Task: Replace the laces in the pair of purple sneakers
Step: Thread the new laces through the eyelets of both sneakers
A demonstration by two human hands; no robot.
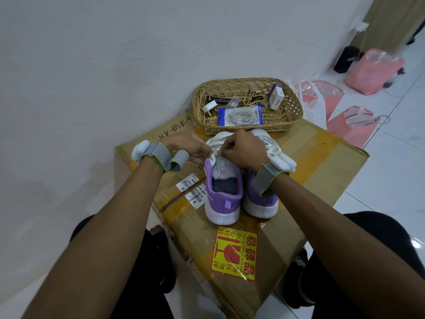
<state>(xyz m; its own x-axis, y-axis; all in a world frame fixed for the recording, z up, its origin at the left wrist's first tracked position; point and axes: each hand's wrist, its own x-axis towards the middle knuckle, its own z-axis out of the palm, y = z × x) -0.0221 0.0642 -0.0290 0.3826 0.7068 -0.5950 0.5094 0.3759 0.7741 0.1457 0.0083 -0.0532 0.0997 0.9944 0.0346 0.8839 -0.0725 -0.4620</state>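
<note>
Left hand (pixel 195 153) and right hand (pixel 243 150) in pinch on lace (pixel 215 155); sneakers (pixel 224 199) central on box (pixel 310 171), basket (pixel 296 104) beyond.

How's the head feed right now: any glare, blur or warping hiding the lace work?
Head view: soft, even light; glare on the taped brown cardboard box and glossy white floor tiles; wide-angle bending stretches the forearms; left hand and right hand hide most of the white lace.

Purple, white-soled, upright side by side on the cardboard box (pixel 322 157), heels nearest: left sneaker (pixel 224 199), tongue raised, white lace (pixel 214 155) at its top eyelet; right sneaker (pixel 266 198), partly hidden. Spare laces (pixel 240 116) coiled in a clear, blue-edged packet in the wicker basket (pixel 296 109).
</note>
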